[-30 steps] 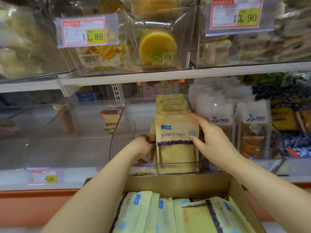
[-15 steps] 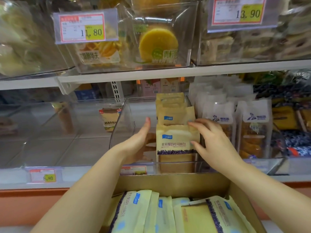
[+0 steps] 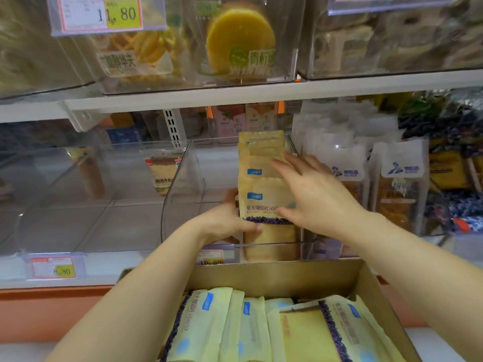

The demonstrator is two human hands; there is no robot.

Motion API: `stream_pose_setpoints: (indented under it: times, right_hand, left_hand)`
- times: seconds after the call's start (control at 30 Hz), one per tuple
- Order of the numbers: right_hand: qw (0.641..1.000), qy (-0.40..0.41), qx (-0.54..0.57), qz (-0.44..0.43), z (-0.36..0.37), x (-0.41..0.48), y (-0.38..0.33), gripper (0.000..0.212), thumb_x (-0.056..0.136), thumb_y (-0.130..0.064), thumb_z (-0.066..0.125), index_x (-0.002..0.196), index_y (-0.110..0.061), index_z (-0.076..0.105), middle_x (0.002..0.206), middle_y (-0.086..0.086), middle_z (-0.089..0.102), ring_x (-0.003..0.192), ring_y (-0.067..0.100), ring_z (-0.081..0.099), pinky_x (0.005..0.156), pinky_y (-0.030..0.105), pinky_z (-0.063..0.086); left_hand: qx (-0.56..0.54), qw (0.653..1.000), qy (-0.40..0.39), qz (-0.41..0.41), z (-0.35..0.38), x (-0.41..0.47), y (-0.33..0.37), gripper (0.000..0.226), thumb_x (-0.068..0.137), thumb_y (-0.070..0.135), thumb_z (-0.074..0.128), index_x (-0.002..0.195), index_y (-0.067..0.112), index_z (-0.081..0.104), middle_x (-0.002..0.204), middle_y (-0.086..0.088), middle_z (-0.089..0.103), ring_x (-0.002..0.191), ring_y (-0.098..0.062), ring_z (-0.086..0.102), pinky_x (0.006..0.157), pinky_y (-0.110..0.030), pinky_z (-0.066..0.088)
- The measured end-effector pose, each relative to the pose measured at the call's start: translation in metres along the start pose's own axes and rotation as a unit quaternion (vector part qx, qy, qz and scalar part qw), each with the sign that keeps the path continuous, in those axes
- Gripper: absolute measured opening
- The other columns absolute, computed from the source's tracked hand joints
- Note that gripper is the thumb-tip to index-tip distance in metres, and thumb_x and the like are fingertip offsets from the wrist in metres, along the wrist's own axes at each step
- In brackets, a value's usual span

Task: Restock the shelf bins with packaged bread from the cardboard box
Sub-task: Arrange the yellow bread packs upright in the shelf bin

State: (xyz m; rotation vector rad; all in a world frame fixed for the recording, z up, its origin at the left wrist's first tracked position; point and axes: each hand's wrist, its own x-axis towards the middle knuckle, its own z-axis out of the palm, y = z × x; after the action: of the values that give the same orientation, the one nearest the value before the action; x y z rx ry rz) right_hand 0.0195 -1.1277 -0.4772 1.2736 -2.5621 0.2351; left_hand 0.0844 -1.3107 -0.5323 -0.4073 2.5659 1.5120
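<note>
1. Tan paper with a purple band across it: the front bread packet (image 3: 266, 202) stands upright at the near right of the clear bin (image 3: 180, 189) on the lower shelf.
2. My left hand (image 3: 222, 223) grips that packet by its left edge. The thumb lies across the front just under the purple band, and the other fingers are curled round behind.
3. My right hand (image 3: 316, 199) lies on the packet's face, fingers spread and nearly straight. The thumb rests beside the printed text, and the fingertips reach the next packet behind.
4. A row of matching packets (image 3: 261, 142) stands behind the front one, running toward the far end of the bin.
5. The cardboard box (image 3: 274, 273) sits nearest me, just below the shelf edge, between my forearms. More boxed packets (image 3: 209, 325) stand on edge inside it.
6. White-topped bags (image 3: 347, 165) fill the bin to the right.
7. A small price tag (image 3: 210, 257) sits at the bin's near edge, partly behind my left wrist. Another tag (image 3: 56, 269), reading 8.80, is further left.
8. On the upper shelf, a round yellow cake (image 3: 240, 37) shows through a clear bin, beside a tag marked 11.80 (image 3: 104, 14).
</note>
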Motion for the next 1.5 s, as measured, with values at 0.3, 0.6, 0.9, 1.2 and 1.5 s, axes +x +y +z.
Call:
stream_pose_setpoints:
  times: [0.3, 0.6, 0.9, 1.2, 1.5]
  right_hand:
    - [0.954, -0.185, 0.213, 0.101, -0.004, 0.076, 0.004, 0.051, 0.101, -0.042, 0.034, 0.146, -0.021, 0.031, 0.151, 0.003, 0.036, 0.135, 0.021, 0.037, 0.104, 0.026, 0.03]
    - [0.963, -0.195, 0.156, 0.106, 0.008, 0.092, 0.009, 0.037, 0.094, -0.016, 0.052, 0.13, -0.01, 0.052, 0.128, 0.006, 0.056, 0.115, 0.024, 0.053, 0.094, 0.03, 0.042]
    - [0.976, -0.195, 0.092, 0.019, -0.012, 0.068, -0.008, 0.028, 0.088, -0.028, 0.065, 0.066, -0.025, 0.048, 0.071, -0.007, 0.05, 0.063, 0.009, 0.046, 0.053, 0.021, 0.032]
    - [0.961, -0.197, 0.195, 0.019, -0.035, 0.018, -0.007, 0.043, 0.083, -0.06, 0.05, 0.106, -0.028, 0.067, 0.096, -0.009, 0.069, 0.083, 0.006, 0.063, 0.076, 0.032, 0.055]
    - [0.996, -0.021, 0.09, -0.013, -0.028, -0.007, -0.006, 0.062, 0.081, -0.033, 0.07, 0.138, -0.03, 0.044, 0.133, -0.009, 0.052, 0.122, 0.01, 0.043, 0.101, 0.028, 0.039]
  left_hand:
    - [-0.002, 0.999, -0.034, -0.021, -0.011, -0.004, -0.005, 0.084, 0.074, 0.028, 0.08, 0.138, 0.029, 0.026, 0.119, 0.014, 0.058, 0.108, -0.007, 0.057, 0.093, -0.036, 0.051]
    - [-0.122, 0.991, -0.033, -0.048, -0.016, -0.006, -0.004, 0.076, 0.08, 0.033, 0.073, 0.14, 0.036, 0.026, 0.115, 0.012, 0.064, 0.106, -0.009, 0.061, 0.086, -0.042, 0.055]
    - [-0.055, 0.998, -0.04, 0.001, -0.01, -0.013, 0.002, 0.06, 0.076, 0.009, 0.077, 0.118, 0.031, 0.04, 0.109, 0.015, 0.06, 0.106, -0.004, 0.058, 0.092, -0.027, 0.05]
    - [0.027, 0.997, 0.017, 0.076, 0.0, -0.024, 0.008, 0.078, 0.08, 0.015, 0.073, 0.133, 0.029, 0.017, 0.114, 0.008, 0.059, 0.1, -0.001, 0.06, 0.077, -0.02, 0.056]
    - [0.049, 0.99, 0.091, 0.097, 0.005, -0.019, 0.01, 0.066, 0.082, 0.017, 0.072, 0.13, 0.02, 0.026, 0.112, 0.014, 0.049, 0.102, -0.004, 0.053, 0.077, -0.013, 0.042]
